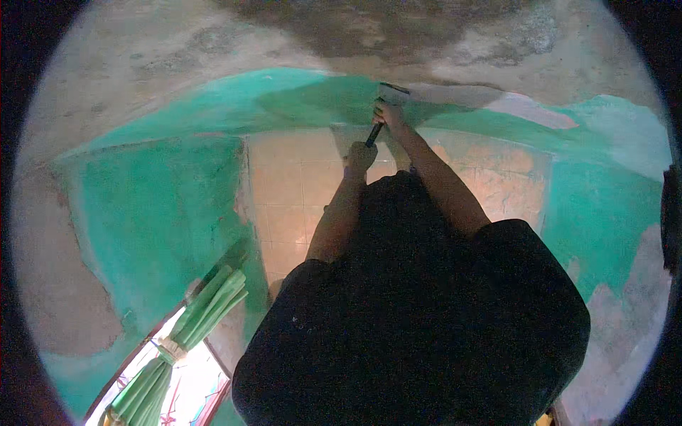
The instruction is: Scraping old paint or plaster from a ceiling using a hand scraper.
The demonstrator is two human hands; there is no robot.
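A scraper with a dark handle and a wide, flat head is held in both my hands. My left hand is closed round the lower end of its handle. Higher up, near the head, my right hand grips it, partly hiding the tool. The head is against or very close to the green painted wall in front of me. Beside it on the right runs a pale bare strip amid the paint. Above lies a broad grey stripped patch.
Tiled floor lies below my arms. Green side walls with bare grey patches stand left and right. At the lower left, a tied green curtain hangs before a bright window. A dark object shows at the right rim.
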